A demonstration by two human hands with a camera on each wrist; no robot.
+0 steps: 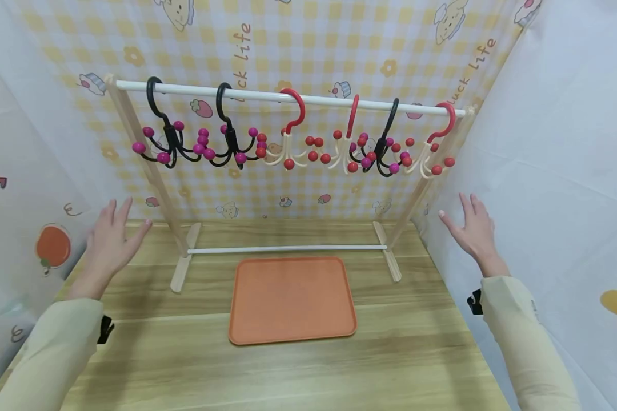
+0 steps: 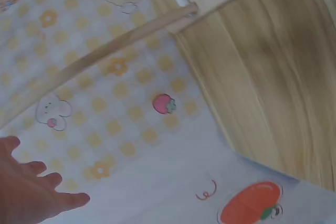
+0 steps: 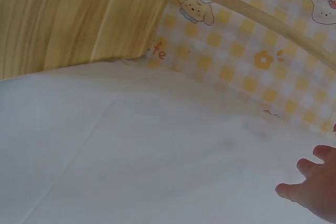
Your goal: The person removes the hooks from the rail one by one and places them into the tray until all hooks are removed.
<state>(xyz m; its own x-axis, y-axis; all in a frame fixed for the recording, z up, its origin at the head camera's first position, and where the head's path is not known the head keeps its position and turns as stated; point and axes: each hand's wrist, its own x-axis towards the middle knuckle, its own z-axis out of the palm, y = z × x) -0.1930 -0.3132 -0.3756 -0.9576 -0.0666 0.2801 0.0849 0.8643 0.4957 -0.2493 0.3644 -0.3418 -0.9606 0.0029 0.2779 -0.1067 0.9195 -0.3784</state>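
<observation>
A wooden stand [image 1: 158,185] with a white rail [image 1: 257,96] holds several multi-armed hook hangers. Three are black with magenta balls: one at the left [image 1: 171,137], its neighbour [image 1: 231,140], and one right of the middle [image 1: 380,148]. The other three have red hooks, cream arms and red balls: one near the middle [image 1: 299,108], one just right of it [image 1: 353,114], one at the right end [image 1: 448,114]. My left hand [image 1: 110,242] is held out beside the stand's left leg, fingers spread, holding nothing. On the other side, my right hand [image 1: 474,231] is likewise spread and bare, right of the right leg.
An orange tray [image 1: 293,299] lies on the wooden table [image 1: 288,377], in front of the stand's lower white bar [image 1: 288,249]. Behind hangs a yellow checked cloth [image 1: 205,51]. White cloth walls [image 1: 571,160] rise at both sides, close to the hands.
</observation>
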